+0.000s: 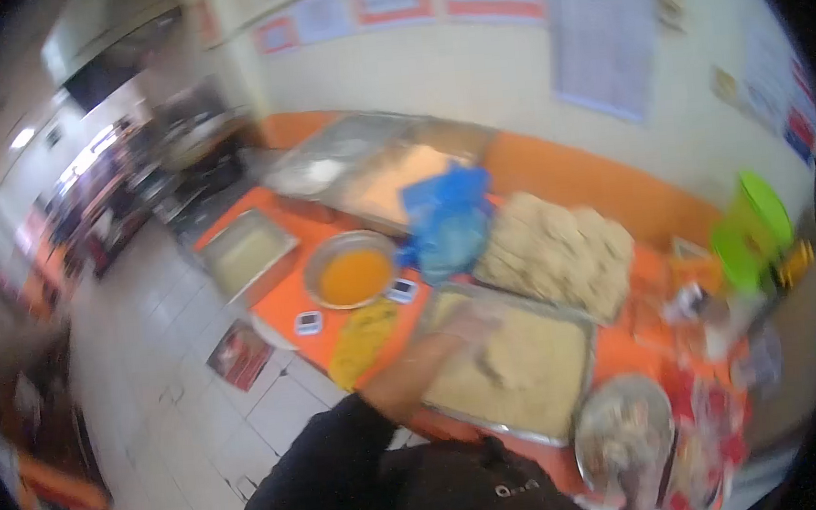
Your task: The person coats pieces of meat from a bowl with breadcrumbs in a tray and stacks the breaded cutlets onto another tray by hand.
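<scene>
As the left arm stretches over the orange worktop [282, 301], left hand [471, 325]: at the far left part of a shallow metal tray [585, 375], over or in its pale crumbs [534, 389]; blur hides whether the fingers are spread or curled.
Right hand [642, 488]: at the near rim of a round metal bowl [665, 403], likewise blurred; I cannot tell whether it grips that rim.
Round bowl: just beside the tray's right edge, with pale, lumpy pieces [622, 420] inside.
Heaped tray: directly beyond the crumbs, piled with a pale, rough-surfaced mass [556, 253].
Blue plastic bag [448, 218]: left of that heap, crumpled.
Orange liquid [357, 276]: in another metal bowl [311, 274], farther left.
Yellow cloth [365, 340]: between the crumb tray and two small white devices [309, 323], one of them near the orange liquid.
Green container [754, 228]: at the far right, near the wall.
</scene>
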`<act>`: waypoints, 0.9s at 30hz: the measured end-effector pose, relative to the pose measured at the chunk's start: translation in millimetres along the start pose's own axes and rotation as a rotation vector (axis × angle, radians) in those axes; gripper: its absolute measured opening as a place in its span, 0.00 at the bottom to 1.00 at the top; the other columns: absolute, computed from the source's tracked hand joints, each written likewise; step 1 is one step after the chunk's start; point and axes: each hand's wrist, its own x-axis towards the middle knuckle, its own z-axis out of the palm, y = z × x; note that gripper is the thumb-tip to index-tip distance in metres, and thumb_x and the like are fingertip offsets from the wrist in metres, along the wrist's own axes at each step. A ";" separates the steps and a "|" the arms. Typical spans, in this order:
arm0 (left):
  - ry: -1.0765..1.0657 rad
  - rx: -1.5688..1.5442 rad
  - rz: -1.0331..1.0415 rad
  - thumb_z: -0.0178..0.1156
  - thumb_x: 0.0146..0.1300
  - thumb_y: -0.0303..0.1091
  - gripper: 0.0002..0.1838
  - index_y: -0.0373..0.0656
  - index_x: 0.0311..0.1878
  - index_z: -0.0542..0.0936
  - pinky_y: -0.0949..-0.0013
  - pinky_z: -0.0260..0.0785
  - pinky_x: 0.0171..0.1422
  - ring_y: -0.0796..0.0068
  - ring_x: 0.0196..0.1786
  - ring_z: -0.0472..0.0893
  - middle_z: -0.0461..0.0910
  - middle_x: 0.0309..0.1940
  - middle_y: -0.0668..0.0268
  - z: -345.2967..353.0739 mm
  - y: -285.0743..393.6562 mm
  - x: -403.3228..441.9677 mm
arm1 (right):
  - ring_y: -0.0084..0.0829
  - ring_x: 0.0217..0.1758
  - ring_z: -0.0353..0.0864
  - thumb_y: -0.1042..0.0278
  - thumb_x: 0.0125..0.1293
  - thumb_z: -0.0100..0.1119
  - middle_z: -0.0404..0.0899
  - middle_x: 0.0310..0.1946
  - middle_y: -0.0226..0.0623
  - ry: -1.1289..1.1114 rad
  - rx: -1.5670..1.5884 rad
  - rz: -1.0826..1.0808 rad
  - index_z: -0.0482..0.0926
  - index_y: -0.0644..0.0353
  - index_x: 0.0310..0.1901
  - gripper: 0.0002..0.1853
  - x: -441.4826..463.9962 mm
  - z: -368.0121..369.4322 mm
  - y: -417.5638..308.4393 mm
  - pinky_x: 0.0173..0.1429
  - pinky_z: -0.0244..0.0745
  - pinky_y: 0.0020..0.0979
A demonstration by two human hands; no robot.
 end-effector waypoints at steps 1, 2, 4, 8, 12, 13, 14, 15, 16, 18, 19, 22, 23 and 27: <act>-0.023 -0.130 -0.182 0.54 0.63 0.54 0.27 0.37 0.51 0.77 0.56 0.70 0.56 0.51 0.52 0.79 0.80 0.47 0.49 -8.5 -11.8 -12.2 | 0.32 0.50 0.78 0.67 0.58 0.66 0.78 0.48 0.37 -0.003 0.007 -0.011 0.76 0.59 0.51 0.19 -3.9 -0.9 0.7 0.55 0.76 0.35; 0.064 0.121 -0.489 0.53 0.61 0.65 0.38 0.37 0.57 0.74 0.55 0.69 0.58 0.50 0.56 0.77 0.79 0.51 0.49 -20.5 18.0 -34.7 | 0.32 0.50 0.79 0.68 0.58 0.66 0.78 0.48 0.36 -0.003 0.022 -0.006 0.76 0.59 0.51 0.19 -8.9 -2.0 1.6 0.54 0.76 0.35; -0.046 0.207 -0.345 0.56 0.55 0.66 0.42 0.34 0.58 0.72 0.52 0.66 0.62 0.50 0.56 0.77 0.79 0.48 0.46 -10.6 35.9 -62.7 | 0.32 0.49 0.79 0.69 0.58 0.66 0.78 0.47 0.36 -0.019 0.082 -0.009 0.77 0.59 0.50 0.18 -14.9 -3.5 1.2 0.53 0.77 0.35; -0.015 0.533 -0.290 0.60 0.55 0.56 0.33 0.35 0.54 0.75 0.53 0.65 0.62 0.48 0.55 0.76 0.78 0.48 0.44 56.3 9.0 -102.5 | 0.28 0.46 0.79 0.70 0.61 0.63 0.78 0.46 0.34 -0.041 0.098 -0.084 0.76 0.59 0.51 0.16 -2.3 -4.9 -14.5 0.50 0.79 0.32; 0.130 -0.065 -0.315 0.61 0.57 0.44 0.23 0.44 0.54 0.76 0.51 0.66 0.61 0.52 0.55 0.76 0.77 0.49 0.49 98.1 -77.0 -83.0 | 0.38 0.46 0.79 0.67 0.51 0.67 0.81 0.40 0.36 0.053 0.438 0.129 0.79 0.55 0.42 0.15 0.4 15.8 -11.0 0.53 0.76 0.39; 0.178 -0.243 -0.301 0.61 0.57 0.41 0.21 0.47 0.55 0.77 0.51 0.66 0.61 0.53 0.55 0.75 0.77 0.50 0.50 96.8 -80.8 -73.0 | 0.35 0.46 0.79 0.66 0.59 0.62 0.79 0.43 0.37 0.020 0.374 0.056 0.76 0.58 0.48 0.16 0.3 10.8 -13.0 0.52 0.77 0.37; 0.168 -0.230 -0.254 0.60 0.58 0.41 0.22 0.45 0.55 0.76 0.50 0.65 0.62 0.51 0.57 0.74 0.75 0.52 0.49 93.3 -85.8 -63.5 | 0.34 0.47 0.79 0.65 0.63 0.59 0.78 0.45 0.37 -0.005 0.343 0.024 0.74 0.59 0.51 0.16 -0.5 9.7 -13.3 0.52 0.78 0.36; 0.157 -0.218 -0.207 0.59 0.58 0.40 0.22 0.43 0.56 0.75 0.50 0.64 0.63 0.50 0.58 0.73 0.74 0.54 0.48 76.2 -68.8 -51.8 | 0.32 0.47 0.79 0.64 0.66 0.57 0.77 0.47 0.38 -0.030 0.313 -0.008 0.73 0.60 0.54 0.17 -1.2 8.7 -13.5 0.52 0.79 0.35; 0.088 0.145 -0.028 0.58 0.60 0.43 0.26 0.38 0.58 0.72 0.48 0.62 0.65 0.45 0.60 0.71 0.72 0.57 0.45 62.2 -56.2 -40.9 | 0.32 0.48 0.78 0.64 0.66 0.57 0.77 0.47 0.38 -0.047 0.315 -0.002 0.73 0.60 0.54 0.17 -2.3 8.0 -11.8 0.52 0.79 0.35; 0.026 0.622 0.074 0.55 0.61 0.47 0.33 0.33 0.64 0.65 0.45 0.54 0.69 0.41 0.66 0.65 0.65 0.63 0.43 66.8 -46.1 -34.2 | 0.35 0.48 0.79 0.65 0.58 0.63 0.79 0.43 0.37 -0.017 0.294 0.032 0.76 0.57 0.49 0.17 -2.6 5.2 -15.0 0.54 0.77 0.37; 0.034 0.738 -0.007 0.55 0.61 0.49 0.37 0.33 0.67 0.60 0.43 0.49 0.71 0.42 0.69 0.61 0.61 0.67 0.43 85.8 -33.9 -32.8 | 0.38 0.47 0.79 0.66 0.51 0.68 0.81 0.40 0.36 0.032 0.270 0.061 0.79 0.55 0.45 0.18 -2.4 2.2 -23.0 0.55 0.75 0.39; -0.114 0.702 0.066 0.52 0.62 0.54 0.45 0.31 0.72 0.51 0.39 0.33 0.75 0.44 0.75 0.50 0.50 0.72 0.43 100.9 7.9 -33.3 | 0.43 0.48 0.79 0.66 0.43 0.74 0.83 0.39 0.38 0.075 0.413 0.206 0.82 0.53 0.43 0.21 -5.8 13.4 -11.0 0.57 0.73 0.42; -0.177 0.620 0.103 0.51 0.62 0.55 0.46 0.30 0.72 0.49 0.38 0.31 0.75 0.45 0.75 0.48 0.48 0.73 0.44 98.4 26.8 -32.8 | 0.44 0.49 0.78 0.67 0.44 0.73 0.82 0.40 0.39 0.071 0.312 0.180 0.81 0.54 0.43 0.21 -11.1 14.7 -8.1 0.57 0.73 0.42; 0.034 0.518 0.319 0.50 0.63 0.56 0.47 0.29 0.73 0.47 0.36 0.30 0.75 0.44 0.76 0.47 0.47 0.74 0.44 164.5 -8.4 -8.2 | 0.50 0.52 0.77 0.70 0.42 0.69 0.79 0.47 0.46 0.132 -0.285 -0.062 0.81 0.58 0.44 0.21 -4.3 -1.8 -31.2 0.61 0.71 0.46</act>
